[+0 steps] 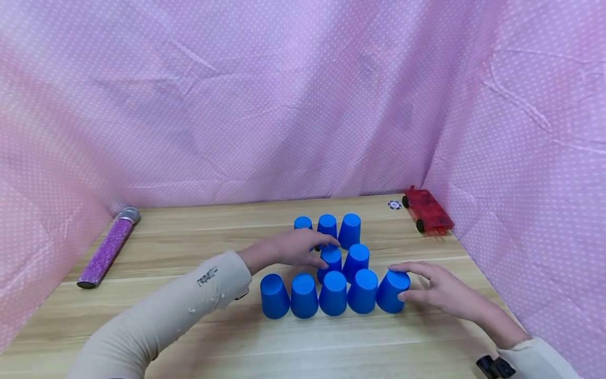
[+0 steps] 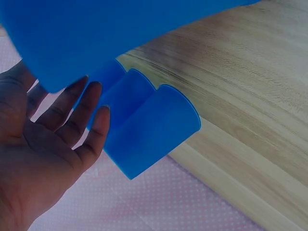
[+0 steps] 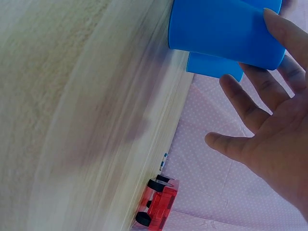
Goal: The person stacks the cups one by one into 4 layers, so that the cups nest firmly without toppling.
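Blue cups stand upside down in rows on the wooden table. My left hand (image 1: 295,247) reaches over to the left cup (image 1: 331,255) of the middle pair, thumb at its side and fingertips by its top. A big blue cup (image 2: 110,38) covers part of that hand in the left wrist view. My right hand (image 1: 442,289) holds the rightmost front cup (image 1: 392,292) between thumb and index finger near its top; the other fingers spread out in the right wrist view. Three more cups stand behind, the right one (image 1: 350,231) in full sight.
A purple glittery microphone (image 1: 109,247) lies at the left. Toward the back right are a red toy car (image 1: 428,210) and a round black-and-white chip (image 1: 394,205). Pink dotted cloth (image 1: 265,105) hangs around the wooden table (image 1: 213,231).
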Demonstrator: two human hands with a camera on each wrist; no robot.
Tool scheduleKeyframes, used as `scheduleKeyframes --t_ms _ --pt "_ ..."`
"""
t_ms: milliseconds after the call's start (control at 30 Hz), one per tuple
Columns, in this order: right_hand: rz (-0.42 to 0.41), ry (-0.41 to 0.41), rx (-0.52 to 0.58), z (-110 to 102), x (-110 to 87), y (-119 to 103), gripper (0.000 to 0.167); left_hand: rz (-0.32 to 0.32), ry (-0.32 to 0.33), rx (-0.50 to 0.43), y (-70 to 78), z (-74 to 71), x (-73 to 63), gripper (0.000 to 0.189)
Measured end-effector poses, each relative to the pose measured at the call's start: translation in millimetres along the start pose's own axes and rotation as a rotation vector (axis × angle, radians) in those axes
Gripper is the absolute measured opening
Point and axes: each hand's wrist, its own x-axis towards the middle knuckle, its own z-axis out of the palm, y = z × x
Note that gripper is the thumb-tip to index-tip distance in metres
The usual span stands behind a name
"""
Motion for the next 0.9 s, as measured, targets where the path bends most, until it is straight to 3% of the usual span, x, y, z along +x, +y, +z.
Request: scheduleKeyframes --t_ms 633,900 --pt "0.041 -0.023 0.015 -0.9 3.9 -4.9 0.055 0.049 0.025 -0.005 -6.3 -0.3 3.6 0.048" --pt "-0.014 0.02 -0.04 -5.9 3.4 -4.7 0.055 0.032 0.016 0.01 -3.2 -1.4 5.7 0.047"
